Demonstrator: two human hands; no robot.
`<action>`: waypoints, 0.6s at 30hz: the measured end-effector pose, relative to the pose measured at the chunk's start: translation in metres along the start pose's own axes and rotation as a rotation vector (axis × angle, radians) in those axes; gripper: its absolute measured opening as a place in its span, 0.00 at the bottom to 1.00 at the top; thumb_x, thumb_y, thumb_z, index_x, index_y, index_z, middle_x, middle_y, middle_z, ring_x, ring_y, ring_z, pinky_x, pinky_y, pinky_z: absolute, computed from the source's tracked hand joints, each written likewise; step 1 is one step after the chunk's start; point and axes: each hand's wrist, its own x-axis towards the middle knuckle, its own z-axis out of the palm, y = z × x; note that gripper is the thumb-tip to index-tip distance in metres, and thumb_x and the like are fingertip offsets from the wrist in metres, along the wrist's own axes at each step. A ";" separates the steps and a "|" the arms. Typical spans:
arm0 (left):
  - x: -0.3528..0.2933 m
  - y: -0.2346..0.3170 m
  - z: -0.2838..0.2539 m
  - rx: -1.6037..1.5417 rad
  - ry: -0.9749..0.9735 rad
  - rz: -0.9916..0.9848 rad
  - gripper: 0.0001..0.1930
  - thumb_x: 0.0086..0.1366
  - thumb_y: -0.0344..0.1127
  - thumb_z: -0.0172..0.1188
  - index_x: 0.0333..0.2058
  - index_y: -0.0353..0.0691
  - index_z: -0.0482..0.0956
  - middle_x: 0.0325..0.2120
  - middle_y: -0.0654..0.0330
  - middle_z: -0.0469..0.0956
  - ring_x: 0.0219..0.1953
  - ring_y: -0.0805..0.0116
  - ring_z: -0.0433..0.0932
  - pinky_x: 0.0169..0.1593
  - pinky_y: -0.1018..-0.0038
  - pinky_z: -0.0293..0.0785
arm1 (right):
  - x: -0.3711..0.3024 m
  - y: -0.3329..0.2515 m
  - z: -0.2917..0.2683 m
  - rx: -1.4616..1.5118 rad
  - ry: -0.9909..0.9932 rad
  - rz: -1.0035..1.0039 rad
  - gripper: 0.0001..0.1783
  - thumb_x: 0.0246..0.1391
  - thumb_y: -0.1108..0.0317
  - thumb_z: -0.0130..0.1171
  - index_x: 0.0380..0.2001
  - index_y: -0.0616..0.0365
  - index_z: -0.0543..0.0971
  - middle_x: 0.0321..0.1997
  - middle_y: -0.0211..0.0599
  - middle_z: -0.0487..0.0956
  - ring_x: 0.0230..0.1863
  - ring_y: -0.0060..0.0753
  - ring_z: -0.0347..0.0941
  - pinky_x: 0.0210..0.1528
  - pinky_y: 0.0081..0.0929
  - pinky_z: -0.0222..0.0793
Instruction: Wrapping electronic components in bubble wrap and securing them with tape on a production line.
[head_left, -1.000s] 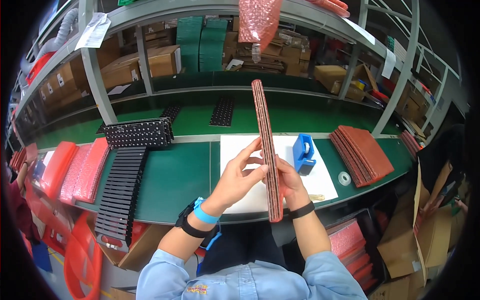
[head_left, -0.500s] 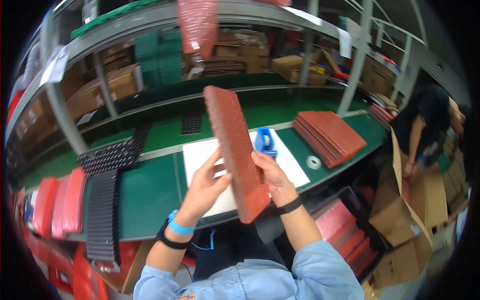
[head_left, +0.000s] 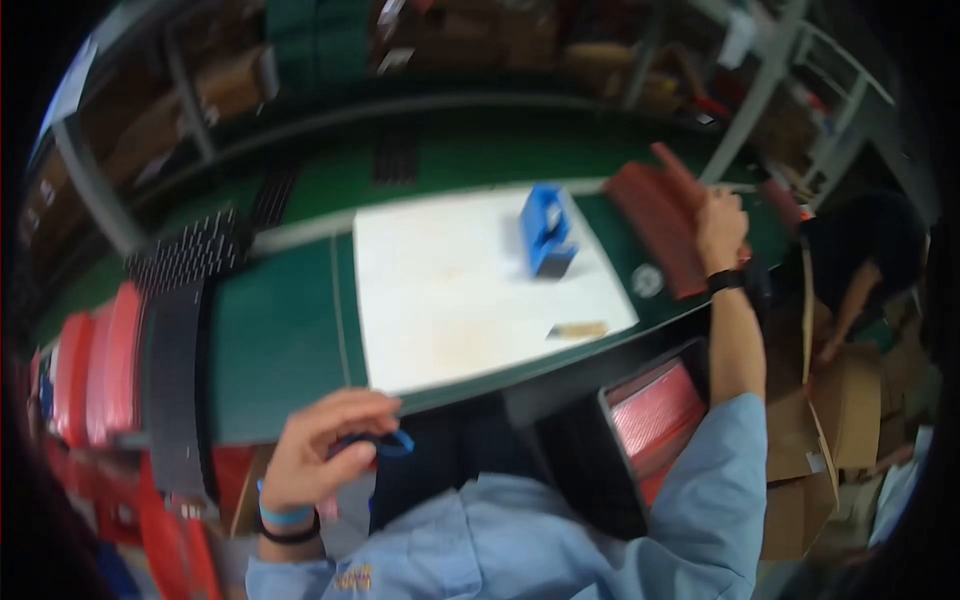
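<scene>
My right hand [head_left: 718, 230] reaches out to the right and holds a long red-brown strip tray [head_left: 676, 170] against the stack of similar red-brown trays [head_left: 655, 228] on the green bench. My left hand [head_left: 322, 447] hovers near the bench's front edge, fingers curled and apart, holding nothing; a blue loop [head_left: 392, 445] shows just beside it. A white sheet [head_left: 470, 290] lies in the middle of the bench with a blue tape dispenser [head_left: 547, 230] at its far right part.
Black trays [head_left: 180, 330] and red trays [head_left: 90, 370] lie at the left. A small roll [head_left: 647, 281] and a tan strip [head_left: 578, 329] lie near the sheet's right edge. Another person [head_left: 865, 260] bends over cardboard boxes [head_left: 820, 410] at the right. Shelves run behind the bench.
The tray held upright in both hands has gone to the right stack with my right hand alone. My left hand let go and dropped back. The view swung right and is blurred.
</scene>
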 end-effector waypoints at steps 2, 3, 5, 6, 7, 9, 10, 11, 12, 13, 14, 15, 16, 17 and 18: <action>-0.023 -0.006 -0.012 0.011 0.028 -0.063 0.25 0.62 0.36 0.64 0.53 0.24 0.75 0.52 0.45 0.73 0.51 0.59 0.78 0.58 0.67 0.74 | -0.005 -0.020 -0.027 0.034 -0.175 0.085 0.14 0.57 0.57 0.60 0.44 0.51 0.80 0.46 0.36 0.79 0.48 0.44 0.76 0.45 0.40 0.75; -0.032 -0.010 -0.017 -0.023 0.053 -0.072 0.24 0.62 0.36 0.63 0.53 0.24 0.75 0.51 0.45 0.75 0.51 0.59 0.78 0.58 0.67 0.73 | -0.002 -0.024 -0.040 0.063 -0.288 0.171 0.17 0.60 0.56 0.59 0.45 0.54 0.81 0.47 0.39 0.79 0.47 0.48 0.76 0.46 0.40 0.75; -0.047 -0.020 -0.029 -0.082 0.092 -0.071 0.23 0.63 0.35 0.63 0.52 0.24 0.76 0.48 0.46 0.77 0.50 0.59 0.78 0.58 0.67 0.73 | -0.022 -0.027 -0.058 0.676 0.018 -0.052 0.19 0.60 0.53 0.60 0.42 0.58 0.83 0.46 0.40 0.81 0.42 0.44 0.79 0.42 0.37 0.75; -0.054 -0.026 -0.033 -0.075 0.113 -0.092 0.23 0.63 0.35 0.63 0.52 0.24 0.76 0.48 0.46 0.77 0.50 0.59 0.78 0.58 0.67 0.73 | -0.046 -0.044 -0.090 1.104 -0.267 -0.037 0.20 0.60 0.53 0.61 0.42 0.60 0.83 0.45 0.41 0.81 0.42 0.41 0.79 0.41 0.35 0.74; -0.058 -0.033 -0.037 -0.053 0.093 -0.173 0.22 0.63 0.35 0.63 0.52 0.24 0.76 0.47 0.47 0.78 0.50 0.60 0.78 0.58 0.67 0.73 | -0.075 -0.063 -0.139 1.501 -0.564 -0.005 0.21 0.60 0.53 0.61 0.42 0.62 0.83 0.45 0.41 0.82 0.41 0.37 0.79 0.40 0.33 0.74; -0.067 -0.049 -0.033 0.012 0.050 -0.341 0.20 0.64 0.33 0.62 0.51 0.25 0.77 0.44 0.48 0.80 0.49 0.62 0.79 0.58 0.68 0.73 | -0.109 -0.082 -0.178 1.800 -0.952 -0.695 0.23 0.57 0.57 0.66 0.47 0.64 0.80 0.43 0.39 0.82 0.42 0.30 0.80 0.42 0.26 0.75; -0.067 -0.059 -0.032 0.020 0.023 -0.361 0.20 0.64 0.33 0.62 0.51 0.25 0.77 0.44 0.48 0.80 0.49 0.62 0.79 0.58 0.68 0.73 | -0.132 -0.100 -0.181 1.869 -1.161 -0.866 0.23 0.56 0.58 0.66 0.49 0.63 0.80 0.43 0.40 0.82 0.42 0.31 0.80 0.43 0.26 0.75; -0.063 -0.071 -0.029 0.117 -0.008 -0.397 0.19 0.65 0.33 0.61 0.51 0.25 0.77 0.44 0.49 0.81 0.49 0.63 0.79 0.57 0.69 0.73 | -0.157 -0.116 -0.175 1.926 -1.372 -1.039 0.24 0.55 0.58 0.67 0.50 0.62 0.79 0.43 0.40 0.82 0.41 0.31 0.80 0.43 0.26 0.76; -0.059 -0.084 -0.024 0.217 -0.044 -0.428 0.18 0.66 0.32 0.60 0.51 0.25 0.77 0.44 0.50 0.81 0.48 0.64 0.80 0.57 0.69 0.74 | -0.180 -0.126 -0.162 1.853 -1.489 -0.876 0.23 0.55 0.60 0.67 0.51 0.61 0.79 0.43 0.41 0.82 0.42 0.32 0.80 0.44 0.27 0.76; -0.061 -0.101 -0.020 0.325 -0.070 -0.464 0.17 0.67 0.31 0.60 0.51 0.26 0.77 0.43 0.51 0.82 0.48 0.65 0.80 0.56 0.70 0.74 | -0.206 -0.142 -0.142 1.786 -1.602 -0.724 0.23 0.55 0.62 0.67 0.52 0.60 0.79 0.44 0.41 0.83 0.42 0.33 0.80 0.45 0.28 0.76; -0.064 -0.120 -0.019 0.334 -0.107 -0.481 0.17 0.67 0.31 0.60 0.51 0.26 0.77 0.43 0.51 0.82 0.48 0.65 0.80 0.56 0.70 0.74 | -0.232 -0.154 -0.122 1.606 -1.435 -0.609 0.22 0.55 0.64 0.67 0.52 0.60 0.79 0.44 0.41 0.83 0.42 0.31 0.80 0.45 0.27 0.76; -0.071 -0.135 -0.023 0.284 -0.091 -0.486 0.17 0.67 0.31 0.59 0.51 0.26 0.77 0.44 0.51 0.82 0.47 0.65 0.80 0.55 0.70 0.75 | -0.254 -0.161 -0.110 1.425 -1.274 -0.508 0.22 0.55 0.66 0.67 0.53 0.60 0.78 0.44 0.41 0.83 0.42 0.30 0.80 0.46 0.27 0.76; -0.074 -0.153 -0.027 0.228 -0.079 -0.484 0.16 0.68 0.31 0.58 0.51 0.27 0.76 0.44 0.52 0.82 0.47 0.66 0.81 0.55 0.71 0.75 | -0.273 -0.156 -0.107 1.432 -1.281 -0.471 0.22 0.55 0.66 0.67 0.53 0.60 0.78 0.44 0.41 0.83 0.42 0.30 0.80 0.46 0.27 0.76; -0.077 -0.163 -0.026 0.175 -0.063 -0.485 0.16 0.69 0.31 0.57 0.52 0.27 0.76 0.44 0.52 0.82 0.46 0.66 0.81 0.54 0.71 0.76 | -0.291 -0.149 -0.106 1.518 -1.256 -0.350 0.21 0.56 0.66 0.66 0.52 0.60 0.78 0.43 0.40 0.83 0.42 0.29 0.80 0.46 0.26 0.75; -0.080 -0.171 -0.024 0.186 -0.087 -0.496 0.16 0.69 0.31 0.57 0.52 0.27 0.76 0.44 0.52 0.82 0.46 0.66 0.81 0.54 0.71 0.76 | -0.308 -0.141 -0.106 1.599 -1.224 -0.231 0.20 0.56 0.66 0.65 0.52 0.61 0.78 0.42 0.39 0.83 0.42 0.28 0.80 0.46 0.26 0.75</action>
